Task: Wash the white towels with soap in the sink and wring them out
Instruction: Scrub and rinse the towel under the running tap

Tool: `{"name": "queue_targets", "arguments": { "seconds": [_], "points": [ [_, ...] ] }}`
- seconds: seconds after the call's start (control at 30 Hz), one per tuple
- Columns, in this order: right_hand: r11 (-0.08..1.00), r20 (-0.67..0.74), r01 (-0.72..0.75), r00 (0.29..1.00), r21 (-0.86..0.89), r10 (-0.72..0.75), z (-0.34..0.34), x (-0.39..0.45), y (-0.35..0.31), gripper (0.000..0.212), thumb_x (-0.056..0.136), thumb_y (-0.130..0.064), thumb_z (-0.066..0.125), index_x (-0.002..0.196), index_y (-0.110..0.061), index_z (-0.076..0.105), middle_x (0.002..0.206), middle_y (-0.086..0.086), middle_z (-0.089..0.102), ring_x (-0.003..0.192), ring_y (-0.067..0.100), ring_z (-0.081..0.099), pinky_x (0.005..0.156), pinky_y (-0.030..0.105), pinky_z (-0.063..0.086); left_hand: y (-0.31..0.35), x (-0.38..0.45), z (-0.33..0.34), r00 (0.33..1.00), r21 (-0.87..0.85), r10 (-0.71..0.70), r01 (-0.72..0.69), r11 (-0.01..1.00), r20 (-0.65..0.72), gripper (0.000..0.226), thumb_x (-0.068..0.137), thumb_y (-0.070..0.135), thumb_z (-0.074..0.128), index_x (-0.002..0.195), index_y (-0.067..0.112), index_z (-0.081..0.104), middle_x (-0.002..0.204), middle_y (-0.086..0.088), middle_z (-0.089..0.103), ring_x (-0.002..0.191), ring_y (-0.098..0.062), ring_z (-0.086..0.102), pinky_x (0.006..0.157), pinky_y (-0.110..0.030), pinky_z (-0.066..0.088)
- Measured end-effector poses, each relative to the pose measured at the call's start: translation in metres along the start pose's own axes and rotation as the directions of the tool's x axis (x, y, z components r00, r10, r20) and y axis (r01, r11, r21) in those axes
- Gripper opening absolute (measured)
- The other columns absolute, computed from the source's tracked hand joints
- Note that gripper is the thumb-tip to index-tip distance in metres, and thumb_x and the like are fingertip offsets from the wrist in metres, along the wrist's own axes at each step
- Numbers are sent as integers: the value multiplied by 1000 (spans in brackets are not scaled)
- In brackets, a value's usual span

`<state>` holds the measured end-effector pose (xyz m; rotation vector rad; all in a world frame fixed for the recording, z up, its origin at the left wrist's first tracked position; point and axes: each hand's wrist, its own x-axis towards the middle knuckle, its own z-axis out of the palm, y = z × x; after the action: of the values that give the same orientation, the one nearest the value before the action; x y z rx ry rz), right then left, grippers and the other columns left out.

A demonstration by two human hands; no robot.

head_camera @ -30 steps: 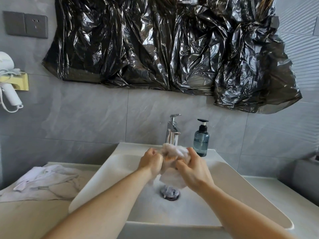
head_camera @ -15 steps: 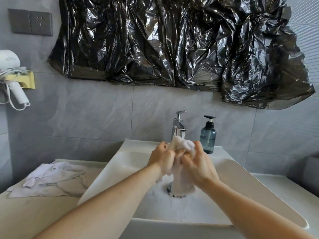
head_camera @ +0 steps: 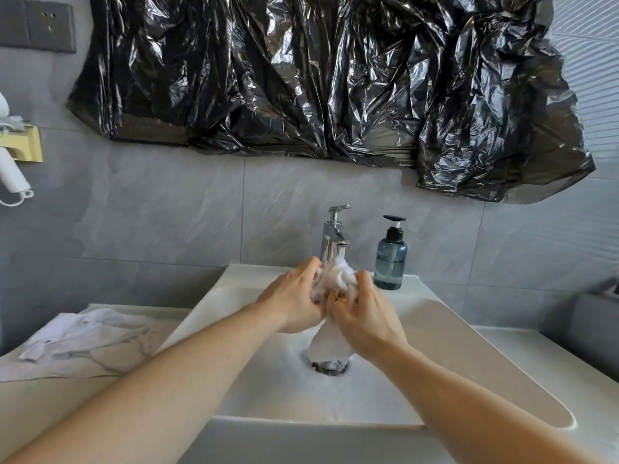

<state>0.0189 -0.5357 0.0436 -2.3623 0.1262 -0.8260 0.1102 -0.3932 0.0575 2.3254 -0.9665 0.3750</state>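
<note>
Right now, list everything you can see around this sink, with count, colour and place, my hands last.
Bunched white towel: one, white, held over the sink.
White towels: a crumpled pile, count unclear, on the left counter.
White ceramic sink: one, centre.
Chrome tap: one, behind the sink.
Blue-grey pump soap bottle: one, right of the tap.
Crinkled black plastic sheet: on the wall.
Grey wall socket: top left.
White hairdryer: one, left edge.
Left hand, right hand: hands gripping the bunched towel.

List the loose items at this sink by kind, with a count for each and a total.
White towels: 2, one gripped by both hands over the sink, one lying on the counter at left
Soap pump bottles: 1
Hair dryers: 1, in the wall holder, partly out of view
Total: 4
</note>
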Motion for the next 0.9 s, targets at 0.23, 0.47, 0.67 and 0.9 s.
{"name": "queue_targets", "arguments": {
  "seconds": [0.23,0.47,0.67,0.9],
  "points": [
    [1000,-24,11,1000,-10,-11,-1,2,5,24,83,-38,55,98,-29,39,98,-4,65,89,27,61,75,41,50,-5,-1,20,995,294,58,-30,955,-86,50,82,49,64,118,29,34,123,3,55,100,-34,68,74,-39,50],
    [981,-34,190,981,-29,-190,-3,1,1,39,73,-46,61,106,-32,45,87,-12,61,80,17,56,63,34,43,-15,0,14,982,239,-62,103,965,-176,36,86,45,59,116,30,47,113,0,70,101,-35,67,71,-36,42],
    [970,-43,226,972,-85,-230,-4,0,0,38,74,-46,58,105,-31,44,86,-9,61,80,20,57,65,39,47,-13,-1,9,988,183,-39,65,981,-146,32,87,44,56,117,38,49,105,4,71,96,-33,67,71,-36,46],
    [986,55,-6,998,-164,16,-2,11,17,18,88,-40,47,97,-27,39,98,-1,61,89,31,60,75,44,50,-5,-3,14,987,146,126,-110,983,-102,25,84,34,60,107,33,50,111,9,67,98,-31,65,74,-38,50]
  ]
}}
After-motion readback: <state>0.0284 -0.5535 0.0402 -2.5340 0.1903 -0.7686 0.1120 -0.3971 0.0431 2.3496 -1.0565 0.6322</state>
